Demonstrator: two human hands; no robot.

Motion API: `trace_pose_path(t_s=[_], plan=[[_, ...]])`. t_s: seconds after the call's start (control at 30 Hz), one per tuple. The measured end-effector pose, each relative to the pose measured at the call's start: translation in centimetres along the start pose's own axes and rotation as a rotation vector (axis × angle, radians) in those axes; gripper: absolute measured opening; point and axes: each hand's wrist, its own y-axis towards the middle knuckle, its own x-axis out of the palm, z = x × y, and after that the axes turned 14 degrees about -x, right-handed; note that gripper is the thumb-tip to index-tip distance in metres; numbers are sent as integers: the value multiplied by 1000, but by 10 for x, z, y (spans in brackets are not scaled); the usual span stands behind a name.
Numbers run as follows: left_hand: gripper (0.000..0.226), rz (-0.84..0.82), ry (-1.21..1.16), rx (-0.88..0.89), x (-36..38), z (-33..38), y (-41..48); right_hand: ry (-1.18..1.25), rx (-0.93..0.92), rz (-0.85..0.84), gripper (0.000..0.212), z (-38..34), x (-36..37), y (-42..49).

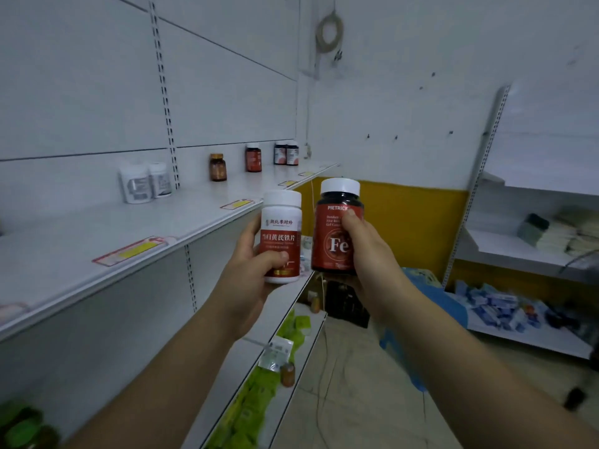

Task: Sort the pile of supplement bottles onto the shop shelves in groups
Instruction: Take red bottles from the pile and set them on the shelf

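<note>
My left hand [249, 270] grips a white bottle with a red label and white cap [281, 228], held upright in front of the shelf edge. Beside it my right hand [364, 251] grips a dark bottle with a red "Fe" label and white cap [337, 222]. The two bottles almost touch. On the white upper shelf [97, 228] stand two white bottles [146, 183], an amber bottle [217, 167], a dark red-labelled bottle [253, 157] and two dark bottles with pale labels [286, 152].
Lower shelves hold green packets [252, 396], a blister pack [275, 351] and a small amber bottle [287, 374]. A second shelf unit at the right [518, 247] carries stacked packs, with blue-white boxes [499, 306] below. Yellow wall panel [415, 228] behind.
</note>
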Motion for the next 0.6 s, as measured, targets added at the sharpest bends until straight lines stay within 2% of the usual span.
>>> trace_pose_path(t_s=[0.17, 0.33, 0.6], plan=[[61, 50, -11, 28, 39, -15, 103, -6, -21, -99, 44, 27, -47, 100], [69, 186, 26, 36, 70, -14, 200, 8, -4, -169, 41, 46, -86, 206], [59, 407, 169, 43, 62, 4, 334, 40, -26, -258, 45, 95, -74, 356]])
